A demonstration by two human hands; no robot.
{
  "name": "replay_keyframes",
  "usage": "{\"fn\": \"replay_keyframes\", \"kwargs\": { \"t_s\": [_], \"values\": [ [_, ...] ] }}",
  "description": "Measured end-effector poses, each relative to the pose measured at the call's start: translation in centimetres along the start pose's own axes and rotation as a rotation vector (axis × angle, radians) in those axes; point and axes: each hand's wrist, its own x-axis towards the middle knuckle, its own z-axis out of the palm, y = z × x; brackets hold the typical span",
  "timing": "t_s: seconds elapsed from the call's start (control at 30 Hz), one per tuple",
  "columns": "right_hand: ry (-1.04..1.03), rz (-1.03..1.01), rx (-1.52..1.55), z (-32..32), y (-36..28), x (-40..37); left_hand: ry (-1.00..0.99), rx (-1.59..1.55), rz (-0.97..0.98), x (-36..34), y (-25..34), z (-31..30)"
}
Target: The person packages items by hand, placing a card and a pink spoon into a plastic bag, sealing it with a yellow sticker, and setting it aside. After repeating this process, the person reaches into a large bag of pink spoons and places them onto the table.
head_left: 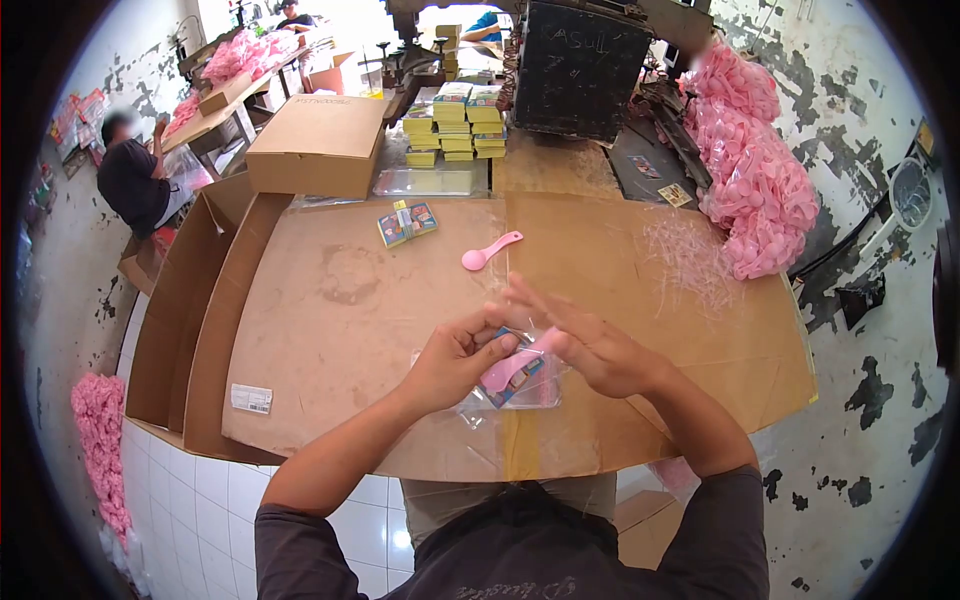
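So, the left hand (455, 358) has its fingers (492, 345) curled in tight, pinching a pink spoon (508, 368) near the bowl end. The right hand (592, 348) has its fingers (532, 302) stretched out and kinda blurry. The spoon's handle runs up against its thumb side, but I can't tell if it actually grips it. Right under the spoon sits a small colourful pack (522, 384), in a clear bag (500, 408) as far as I can make out, lying on the cardboard sheet (340, 330) at the near middle. Farther out, a second pink spoon (490, 251) lies loose, with another pack (407, 222) just to its left. The far side has stacks of yellow packs (455, 125) and a closed brown box (318, 145). Over on the right there's a big heap of pink spoons (755, 180), with clear plastic shreds (690, 255) beside it.
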Motion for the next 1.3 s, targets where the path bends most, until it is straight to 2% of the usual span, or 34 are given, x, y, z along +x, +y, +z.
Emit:
{"fn": "replay_keyframes", "kwargs": {
  "t_s": [0.03, 0.1, 0.17, 0.27, 0.3, 0.37, 0.47, 0.6, 0.67, 0.7, 0.77, 0.97, 1.07, 1.17, 1.3],
  "values": [
    [-0.068, 0.059, 0.234, -0.3, 0.2, -0.1, -0.008, -0.002, -0.028, -0.1, 0.2, -0.1],
    [-0.091, 0.075, 0.414, -1.2, 0.1, 0.2, -0.026, -0.006, -0.083, -0.2, 0.9, -0.3],
    [-0.005, -0.012, 0.304, -2.3, -0.5, 1.1, -0.073, -0.065, -0.081, -0.3, 0.9, -0.5],
    [-0.104, -0.105, -0.180, -2.5, -1.6, 1.4, -0.141, -0.091, -0.065, -0.4, 1.0, -0.6],
    [-0.085, -0.142, -0.199, -2.5, -2.4, 1.4, -0.167, -0.089, -0.061, -0.4, 1.0, -0.5],
    [-0.047, -0.217, -0.235, -2.4, -4.5, 1.8, -0.076, -0.076, 0.060, -0.3, 1.3, 0.1],
    [0.113, -0.381, -0.921, -2.3, -8.3, 2.4, -0.004, -0.010, 0.152, -0.3, 1.4, 0.3],
    [0.150, -0.179, -0.842, -2.3, -9.2, 2.3, -0.102, 0.057, 0.251, -0.8, 2.4, 0.2],
    [0.125, -0.033, -0.680, -2.0, -8.6, 2.0, -0.042, 0.340, 0.337, -1.0, 3.5, 1.1],
    [0.133, -0.051, -0.700, -2.0, -8.4, 2.0, -0.009, 0.482, 0.380, -1.0, 3.8, 1.4],
    [0.142, -0.091, -0.736, -1.9, -8.3, 2.0, 0.035, 0.468, 0.355, -0.6, 3.7, 1.7],
    [0.226, -0.001, -0.655, -1.2, -8.4, 2.1, 0.139, 0.358, 0.319, -0.3, 3.0, 1.8],
    [0.420, -0.290, -0.786, -0.6, -6.2, 2.6, 0.173, 0.279, 0.312, -0.4, 2.9, 1.8],
    [0.302, -0.422, -1.072, -0.1, -6.5, 2.5, 0.160, 0.378, 0.281, -0.8, 3.2, 1.6],
    [0.327, -0.458, -1.266, 0.7, -5.7, 2.6, 0.155, 0.544, 0.311, -1.3, 3.3, 2.2]
  ]
}}
